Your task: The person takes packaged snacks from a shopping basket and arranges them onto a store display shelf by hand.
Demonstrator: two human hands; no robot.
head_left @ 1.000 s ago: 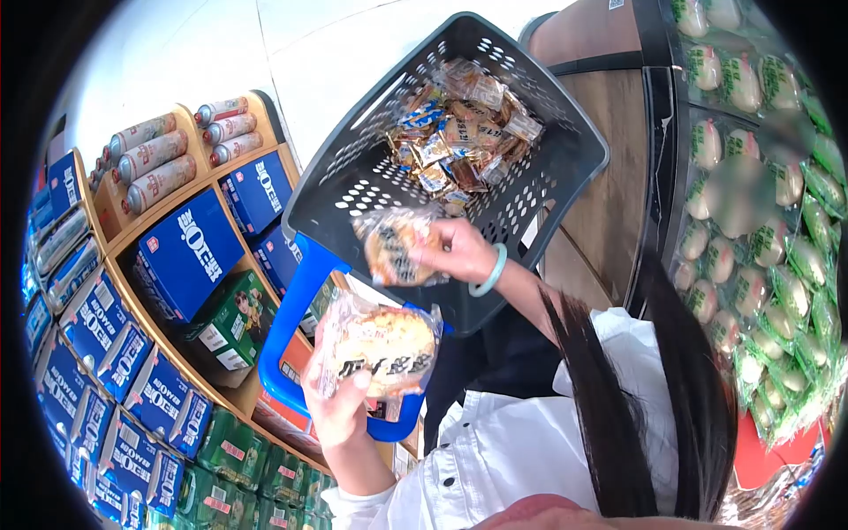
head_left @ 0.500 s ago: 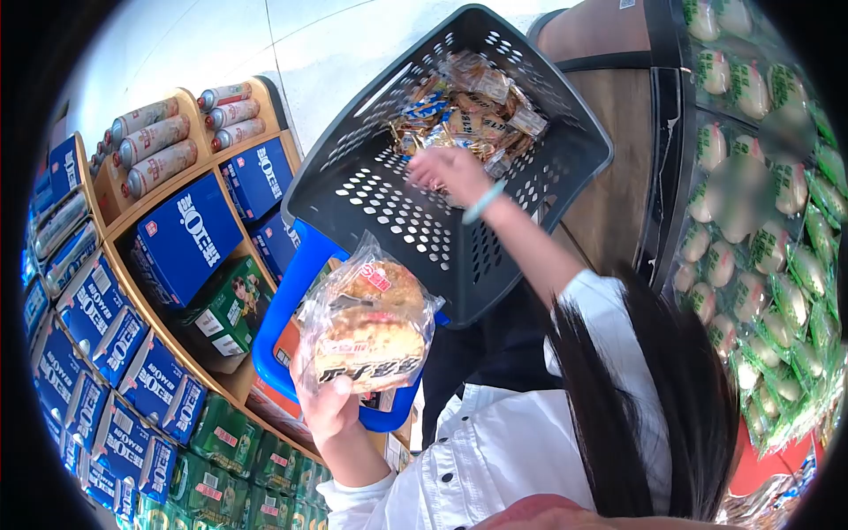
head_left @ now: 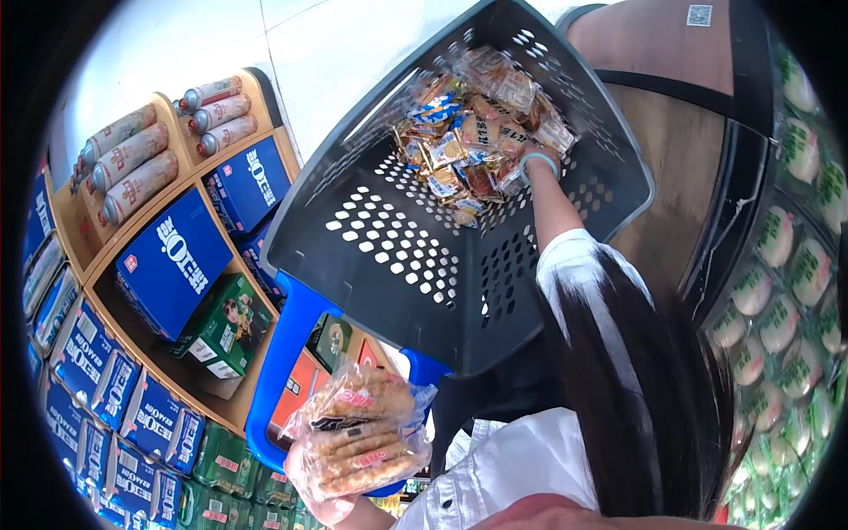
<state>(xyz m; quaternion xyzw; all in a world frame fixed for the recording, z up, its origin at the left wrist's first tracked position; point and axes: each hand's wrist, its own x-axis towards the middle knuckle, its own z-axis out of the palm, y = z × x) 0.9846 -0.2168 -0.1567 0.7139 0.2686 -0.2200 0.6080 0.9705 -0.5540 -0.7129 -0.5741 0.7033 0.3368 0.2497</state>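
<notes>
My left hand (head_left: pixel 331 510) is closed round a clear plastic bag of baked flatbreads (head_left: pixel 367 446), with red and black printing. It is held beside the blue handle (head_left: pixel 287 353) of a dark grey shopping basket (head_left: pixel 380 291). My right hand (head_left: pixel 541 152), with a pale green band at the wrist, reaches into the far end of the basket. There it is among a heap of small wrapped snacks (head_left: pixel 450 148) in gold, blue and clear wrappers. Its fingers are hidden by the packets, so their grip does not show.
Wooden shelves on the left hold spray-type cans (head_left: pixel 137 155), blue cartons (head_left: pixel 177 252) and a green box (head_left: pixel 230 327). Blue and green drink packs are stacked below. Bagged white-and-green vegetables (head_left: pixel 795 256) hang or lie at the right, beside a dark-rimmed brown stand (head_left: pixel 662 159).
My right hand has moved deeper into the basket, to the right and into the packets. My left hand has lowered the bag of flatbreads and turned it. The basket appears nearer.
</notes>
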